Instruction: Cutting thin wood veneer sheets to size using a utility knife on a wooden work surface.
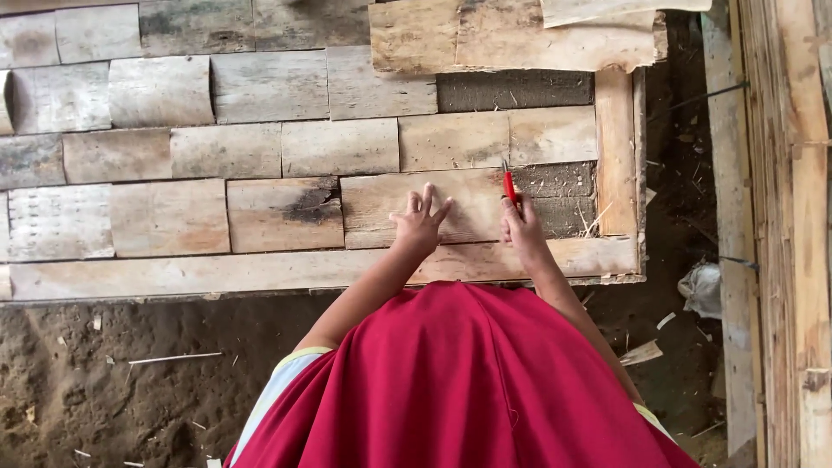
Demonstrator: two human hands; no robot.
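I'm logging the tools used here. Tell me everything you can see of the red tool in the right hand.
The red tool is slim and pen-like, with a red body and a small pale tip pointing away from the person. Its material is unclear. The right hand grips its lower end, holding it roughly upright against the right edge of a wooden plank, beside a dark gap. Its kind is too small to tell.

Weathered wooden boards [225, 147] lie in staggered rows across the upper left, one with a dark charred patch [314, 204]. A long wooden strip [199, 273] runs along their lower edge. A pale plank [511, 39] lies at the top. Bare earth floor [104, 381] spreads below, strewn with a thin stick [173, 357] and wood chips [643, 352]. Upright timber slats [793, 225] line the right side, beside a crumpled pale bag [704, 289].
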